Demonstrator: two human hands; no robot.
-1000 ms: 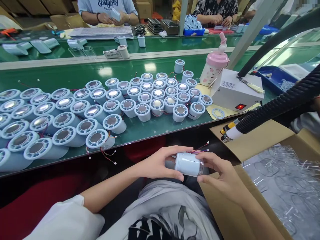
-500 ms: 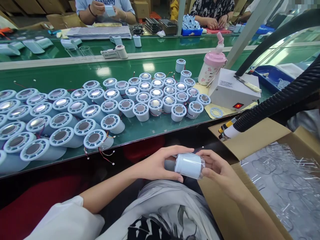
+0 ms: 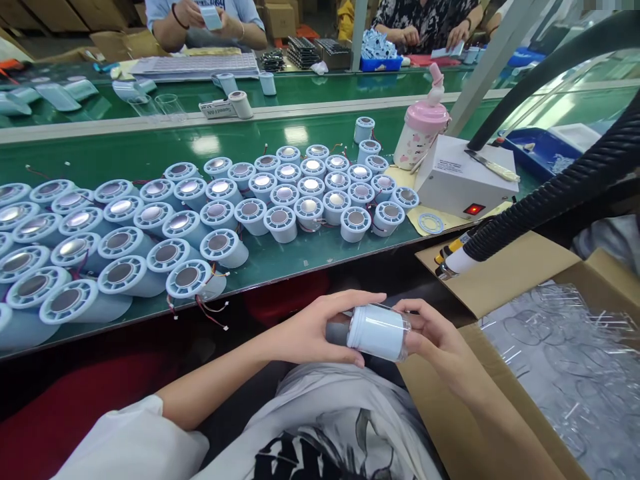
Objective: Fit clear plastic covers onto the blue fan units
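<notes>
Cardboard box [image 3: 505,280] of clear plastic covers [image 3: 575,360]; both hands' fingers [image 3: 350,300] clasped on pale-blue cylinder [image 3: 377,331].

Cylindrical units [image 3: 215,213] stand in rows on the surface [image 3: 150,150], left and centre. Right of them sits a box-shaped device [image 3: 463,183], a bottle [image 3: 420,133] just behind it. A carton [image 3: 500,373] lies nearer, at right, below the surface edge.

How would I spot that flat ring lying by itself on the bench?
Find the white box with the red lit switch on the green bench. The pale blue ring lies on yellow paper before it, flat and hollow, unlike the tall cylinders.
</notes>
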